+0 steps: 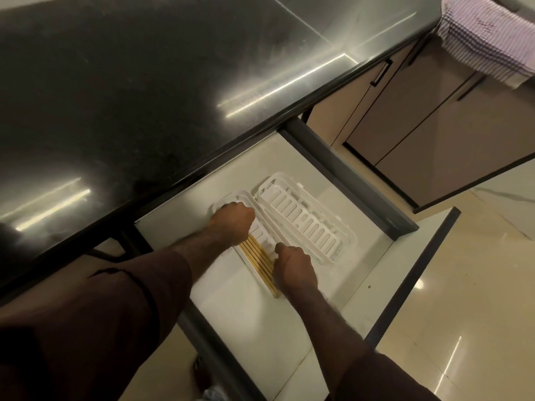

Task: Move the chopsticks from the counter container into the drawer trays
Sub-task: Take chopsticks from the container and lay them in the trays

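Observation:
The drawer (pixel 344 169) stands pulled out below the black counter. Two white slotted trays lie side by side in it. Several wooden chopsticks (pixel 259 260) lie lengthwise in the left tray (pixel 231 198). My left hand (pixel 233 218) is curled over their far ends, and my right hand (pixel 291 266) is curled against their near part at the tray's right side. The fingertips of both hands are hidden. The right tray (pixel 307 218) holds nothing. The counter container is out of view.
The black counter (pixel 130 96) runs across the upper left, just above the drawer's back. Closed cabinet doors (pixel 419 117) stand to the right, with a striped cloth (pixel 492 33) hanging over the counter edge. Glossy floor tiles (pixel 463 299) lie beyond the drawer front.

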The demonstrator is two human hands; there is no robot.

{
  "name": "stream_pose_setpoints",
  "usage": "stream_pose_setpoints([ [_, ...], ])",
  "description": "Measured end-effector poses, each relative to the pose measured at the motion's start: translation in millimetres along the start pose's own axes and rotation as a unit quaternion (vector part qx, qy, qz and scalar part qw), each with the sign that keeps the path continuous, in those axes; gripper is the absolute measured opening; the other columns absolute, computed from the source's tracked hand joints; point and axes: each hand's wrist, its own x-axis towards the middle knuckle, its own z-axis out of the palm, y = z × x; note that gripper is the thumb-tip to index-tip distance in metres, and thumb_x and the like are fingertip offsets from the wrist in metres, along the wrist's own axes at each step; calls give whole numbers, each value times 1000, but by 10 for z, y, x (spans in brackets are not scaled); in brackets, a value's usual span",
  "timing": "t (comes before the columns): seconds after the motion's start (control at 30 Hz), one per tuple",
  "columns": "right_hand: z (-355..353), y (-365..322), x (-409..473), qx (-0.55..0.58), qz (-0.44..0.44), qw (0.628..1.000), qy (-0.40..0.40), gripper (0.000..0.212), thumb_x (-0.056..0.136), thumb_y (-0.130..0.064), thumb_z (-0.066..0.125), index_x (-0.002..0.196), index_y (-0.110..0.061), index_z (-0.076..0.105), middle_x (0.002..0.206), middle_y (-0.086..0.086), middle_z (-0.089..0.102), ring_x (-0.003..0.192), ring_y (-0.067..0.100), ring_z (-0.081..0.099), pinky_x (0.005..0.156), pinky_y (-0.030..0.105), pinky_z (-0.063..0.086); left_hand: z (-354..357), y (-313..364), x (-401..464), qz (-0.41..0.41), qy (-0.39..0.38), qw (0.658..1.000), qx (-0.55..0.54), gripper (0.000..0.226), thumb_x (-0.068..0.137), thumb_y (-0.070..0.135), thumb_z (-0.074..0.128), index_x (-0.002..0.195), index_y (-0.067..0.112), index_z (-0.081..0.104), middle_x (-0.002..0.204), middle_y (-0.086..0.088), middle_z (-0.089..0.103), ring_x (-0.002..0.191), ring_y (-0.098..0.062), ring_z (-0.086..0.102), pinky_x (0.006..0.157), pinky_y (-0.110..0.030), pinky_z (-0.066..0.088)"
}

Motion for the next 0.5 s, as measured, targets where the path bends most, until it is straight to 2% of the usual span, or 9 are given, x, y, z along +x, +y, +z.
stream_pose_setpoints([
  [0.1, -176, -42, -51, 21, 19, 999, 26, 26, 93, -11, 56, 118, -15, 61, 109, 7, 67, 94, 25, 65, 74, 31, 51, -95, 49, -73, 7, 5, 1000, -25, 20, 92, 16, 60, 110, 10, 64, 106, -5, 68, 95, -19, 64, 90, -33, 53],
  [0.23, -458, -66, -222, 41, 9, 998, 47, 22, 97, -21, 54, 117, -15, 62, 106, 6, 68, 91, 24, 65, 73, 30, 50, -246, 138, -219, 28, 30, 998, -38, 24, 90, 16, 62, 114, 12, 65, 108, -5, 69, 95, -19, 66, 90, -34, 54],
  [0.37, -730, -108, -417, 62, -1, 996, 65, 26, 96, -25, 58, 119, -15, 63, 102, 6, 71, 87, 23, 69, 79, 32, 56, -466, 232, -446, 38, 54, 996, -65, 26, 88, 21, 66, 114, 15, 67, 111, -2, 70, 95, -18, 68, 89, -32, 53],
  [0.5, -1012, -173, -632, 74, -25, 993, 93, 25, 93, -28, 61, 117, -19, 65, 108, 3, 72, 93, 21, 68, 85, 33, 56, -742, 354, -758, 31, 105, 987, -122, 29, 89, 29, 66, 115, 17, 67, 113, -1, 71, 96, -18, 69, 92, -34, 53],
])
